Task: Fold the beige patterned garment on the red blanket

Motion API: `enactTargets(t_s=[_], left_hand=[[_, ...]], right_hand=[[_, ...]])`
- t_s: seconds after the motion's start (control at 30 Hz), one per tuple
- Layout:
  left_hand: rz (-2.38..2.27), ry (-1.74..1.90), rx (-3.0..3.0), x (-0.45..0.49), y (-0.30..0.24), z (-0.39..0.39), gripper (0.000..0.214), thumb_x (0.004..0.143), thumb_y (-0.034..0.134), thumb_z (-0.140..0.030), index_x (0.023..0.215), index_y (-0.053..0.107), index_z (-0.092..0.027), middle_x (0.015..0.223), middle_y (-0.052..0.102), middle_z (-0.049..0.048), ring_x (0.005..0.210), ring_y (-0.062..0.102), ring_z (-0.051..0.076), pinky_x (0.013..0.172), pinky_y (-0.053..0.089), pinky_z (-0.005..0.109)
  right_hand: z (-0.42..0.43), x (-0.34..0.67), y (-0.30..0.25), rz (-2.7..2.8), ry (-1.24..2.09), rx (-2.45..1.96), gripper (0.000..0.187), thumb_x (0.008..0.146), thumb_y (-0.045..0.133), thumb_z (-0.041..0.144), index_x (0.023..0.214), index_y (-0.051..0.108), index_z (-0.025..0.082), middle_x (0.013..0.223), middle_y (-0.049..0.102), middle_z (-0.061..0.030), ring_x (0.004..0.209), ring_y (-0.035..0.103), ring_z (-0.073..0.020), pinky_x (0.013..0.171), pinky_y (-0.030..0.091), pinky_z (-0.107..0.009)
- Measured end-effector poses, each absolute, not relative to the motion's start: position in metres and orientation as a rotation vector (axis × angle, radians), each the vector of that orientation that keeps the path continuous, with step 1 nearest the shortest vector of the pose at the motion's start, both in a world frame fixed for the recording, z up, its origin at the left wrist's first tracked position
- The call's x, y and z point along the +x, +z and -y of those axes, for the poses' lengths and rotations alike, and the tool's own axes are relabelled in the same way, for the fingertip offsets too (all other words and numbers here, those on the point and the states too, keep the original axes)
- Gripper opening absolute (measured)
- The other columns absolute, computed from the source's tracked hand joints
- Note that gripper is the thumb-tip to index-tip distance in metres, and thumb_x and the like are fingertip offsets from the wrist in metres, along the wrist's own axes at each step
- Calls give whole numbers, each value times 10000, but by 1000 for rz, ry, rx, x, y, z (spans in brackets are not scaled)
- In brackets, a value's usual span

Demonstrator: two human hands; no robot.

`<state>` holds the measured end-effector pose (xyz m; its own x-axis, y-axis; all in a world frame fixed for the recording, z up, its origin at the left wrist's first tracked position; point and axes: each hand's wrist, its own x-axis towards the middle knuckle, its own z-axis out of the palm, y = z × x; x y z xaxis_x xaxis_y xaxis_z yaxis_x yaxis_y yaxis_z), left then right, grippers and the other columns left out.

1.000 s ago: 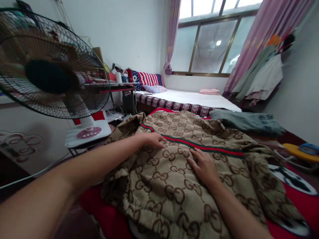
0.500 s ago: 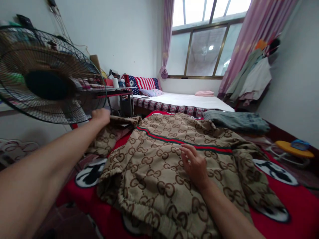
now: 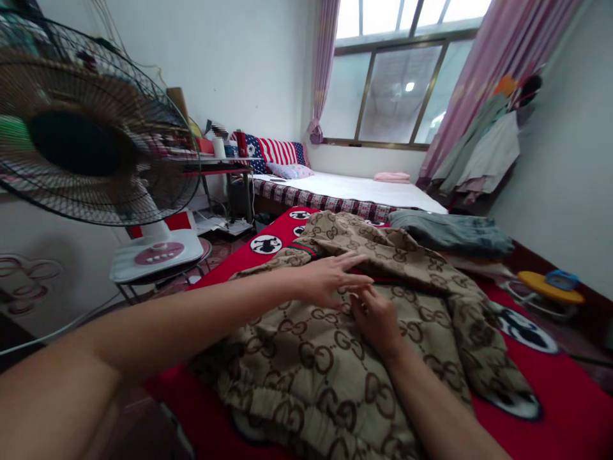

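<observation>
A tan jacket (image 3: 335, 364) with brown ring patterns and a green-red stripe lies spread on a red blanket (image 3: 565, 409) in front of me. Its left side is folded over onto the middle. My left hand (image 3: 330, 278) rests flat on that folded part, fingers stretched out. My right hand (image 3: 376, 319) lies just beside it on the jacket's middle, fingers pressed on the cloth. Neither hand grips anything.
A large standing fan (image 3: 90, 128) with a white base (image 3: 156, 252) is close on the left. Folded grey trousers (image 3: 450, 233) lie behind the jacket. A bed (image 3: 364, 188) stands under the window, a cluttered desk (image 3: 215, 166) by the wall, a yellow stool (image 3: 550, 287) at right.
My left hand pulled the jacket's left sleeve out toward the fan, then folded it over onto the middle. It now lies beside my right hand, which stayed on the jacket.
</observation>
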<state>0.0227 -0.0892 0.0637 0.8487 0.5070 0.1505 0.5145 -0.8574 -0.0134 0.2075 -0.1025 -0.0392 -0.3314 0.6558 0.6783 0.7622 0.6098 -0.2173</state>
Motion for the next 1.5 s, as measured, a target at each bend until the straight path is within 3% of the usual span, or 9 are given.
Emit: enactTargets(t_s=[0.23,0.37,0.6,0.8,1.0,1.1,1.23,1.33,1.5], left_hand=[[1948,63,-2507,-105,56,134,1143,571,761,-549,1531,214,-259,1521,357,155,1324,429,378,1022,406,411],[2104,103,-2485,-131,54,161,931,616,692,-406,1475,363,-259,1259,639,97,1119,608,310,919,464,340],[2143,-294,-2562,-102,106,154,535,630,542,-238,1144,692,-234,912,725,-3,872,660,227,723,490,252],[2101,-550,-3180,-37,90,160,578,790,574,-344,1349,537,-203,919,707,13,711,664,155,593,475,212],[1546,543,-4057,-2,45,141,599,820,626,-466,1326,553,-155,945,727,80,860,693,215,729,550,306],[1517,-76,-4007,3,57,102,477,874,550,-424,1251,604,-138,1007,721,108,872,700,222,761,559,347],[1593,-1271,-2746,16,46,45,479,917,460,-311,1348,512,-110,1354,556,163,1262,511,245,1057,407,401],[1739,-912,-2434,27,8,21,667,909,479,-440,1479,335,-124,1550,295,167,1448,218,302,1168,171,524],[1815,-425,-2504,36,-39,15,697,936,281,-594,1475,369,-162,1552,302,132,1460,182,316,1164,62,583]], right_hand=[[100,203,-31,1919,-213,-1399,393,861,471,185,1236,580,222,1352,532,-77,857,664,-193,668,526,-287],[78,205,-22,1960,-303,-1655,660,811,521,176,1453,374,208,1479,399,-119,895,660,-246,677,528,-338],[19,231,33,2030,-244,-1759,337,866,428,151,1057,705,144,1072,666,-127,1002,616,-250,896,460,-326],[-6,259,38,1657,-385,-1657,365,832,454,189,1112,649,59,1112,595,-197,1027,571,-282,924,446,-365],[-6,282,-53,1640,-300,-1723,364,744,501,158,1060,628,31,1047,598,-214,1036,547,-309,956,437,-429],[-9,288,-68,1547,-327,-1598,381,720,488,144,1076,603,71,1067,595,-202,1047,539,-306,962,433,-452],[-10,290,-62,1481,-379,-1454,406,739,480,168,1128,570,94,1158,566,-202,1117,512,-304,987,418,-465],[-5,289,-58,1519,-336,-1436,333,766,495,228,1049,608,93,1079,592,-194,1042,540,-299,957,442,-468],[16,282,-43,1377,-305,-1290,253,826,496,269,994,641,147,1061,586,-141,965,565,-253,838,503,-407]])
